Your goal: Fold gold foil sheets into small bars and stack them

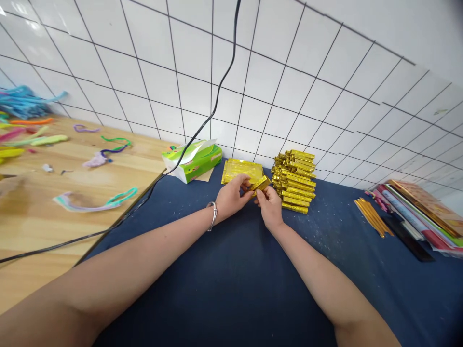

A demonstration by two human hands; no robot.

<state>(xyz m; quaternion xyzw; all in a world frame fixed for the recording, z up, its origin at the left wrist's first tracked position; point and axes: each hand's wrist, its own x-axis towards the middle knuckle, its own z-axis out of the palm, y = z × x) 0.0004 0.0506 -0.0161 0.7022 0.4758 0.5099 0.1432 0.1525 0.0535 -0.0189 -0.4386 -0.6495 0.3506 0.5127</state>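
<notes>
Strip of gold foil (262,183) | pinched by fingers of your left hand (229,198) and right hand (271,210) | just left of gold stack (297,185) | two-handed handling, seemingly; shifting calls for even pinch

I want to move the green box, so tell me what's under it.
A tan sheet sticks out from under the green box, on the dark blue surface. Anything else beneath is covered by the box.

folded gold foil piece (261,183), apparently creased, tilted between both hands (251,195)
</notes>
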